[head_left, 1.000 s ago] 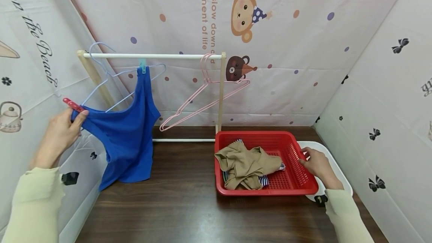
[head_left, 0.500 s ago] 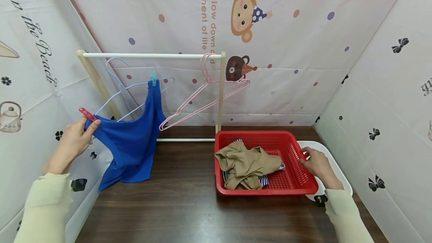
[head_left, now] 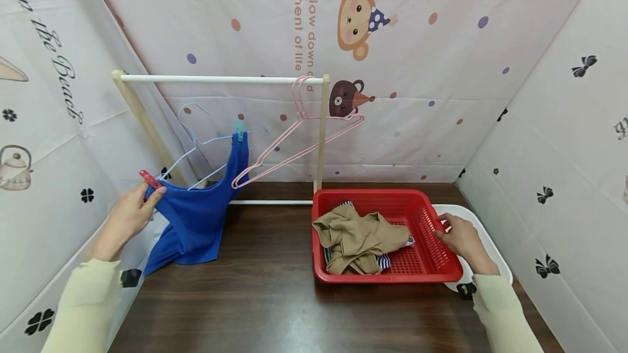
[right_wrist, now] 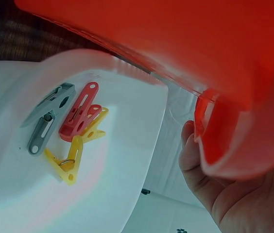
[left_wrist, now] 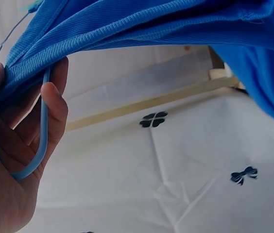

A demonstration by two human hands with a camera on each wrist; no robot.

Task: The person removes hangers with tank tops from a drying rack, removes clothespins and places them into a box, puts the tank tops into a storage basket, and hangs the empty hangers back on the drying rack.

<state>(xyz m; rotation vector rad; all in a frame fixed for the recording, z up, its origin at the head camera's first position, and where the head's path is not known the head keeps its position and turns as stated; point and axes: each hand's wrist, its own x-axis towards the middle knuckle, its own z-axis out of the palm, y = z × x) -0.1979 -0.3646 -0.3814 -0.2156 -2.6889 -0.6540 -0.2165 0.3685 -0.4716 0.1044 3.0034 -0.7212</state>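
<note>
My left hand (head_left: 128,217) pinches the near end of a light blue clothes hanger (head_left: 196,143) together with the edge of a blue sleeveless top (head_left: 198,222). In the left wrist view, the fingers curl around the hanger's end (left_wrist: 42,136) under the cloth. A red clothespin (head_left: 149,178) clips the top beside the fingers, and a teal clothespin (head_left: 240,131) clips its far strap. The hanger's hook is below the rack's rail, apart from it. At the right, my right hand (head_left: 461,238) grips the side rim of a red plastic basket (head_left: 432,277).
A rack with a white rail (head_left: 211,79) carries pink hangers (head_left: 272,148) at its right end. Khaki clothing (head_left: 363,236) and striped fabric lie in the basket. A white tray (right_wrist: 112,184) under the basket's right side holds gray (right_wrist: 49,119), red (right_wrist: 81,114) and yellow clothespins (right_wrist: 69,162).
My left hand has moved right and down with the hanger and blue top, so the hook has dropped from above the rail's level to below it. The right hand and basket stay put.
</note>
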